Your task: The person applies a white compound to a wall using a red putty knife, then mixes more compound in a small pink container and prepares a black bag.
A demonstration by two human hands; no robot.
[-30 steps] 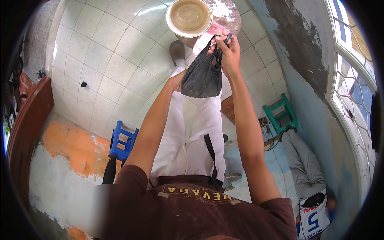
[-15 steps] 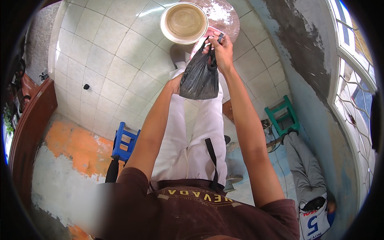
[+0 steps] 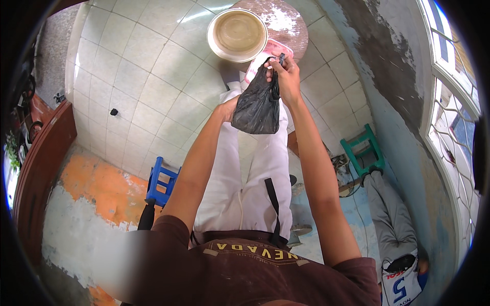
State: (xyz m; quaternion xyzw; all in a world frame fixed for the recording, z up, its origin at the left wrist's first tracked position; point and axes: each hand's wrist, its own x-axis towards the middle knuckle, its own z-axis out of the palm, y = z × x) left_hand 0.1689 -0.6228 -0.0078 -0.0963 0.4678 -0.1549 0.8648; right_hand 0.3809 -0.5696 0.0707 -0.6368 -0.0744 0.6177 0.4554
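Observation:
A black plastic bag (image 3: 255, 112) hangs between my hands, above my white trousers. My right hand (image 3: 286, 74) pinches the knotted handles at the bag's top. My left hand (image 3: 228, 107) holds the bag's left side, its fingers hidden behind the plastic. Just beyond the bag, a pink-and-white tray (image 3: 279, 48) lies on a worn round wooden stool (image 3: 288, 23), partly covered by my right hand and the bag. A cream basin (image 3: 237, 33) sits on the same stool, to the left of the tray, with brownish liquid or residue inside.
A blue plastic stool (image 3: 158, 186) stands at lower left, a green one (image 3: 360, 145) at right beside grey trousers and a white printed cloth (image 3: 398, 285). A brown wooden door panel (image 3: 46, 173) is at left, a window grille (image 3: 444, 112) at right. A small black object (image 3: 114, 112) lies on tiles.
The bag and both hands sit slightly lower in the picture, along with the stool, basin and room, as the view shifts. Both hands keep their hold on the bag.

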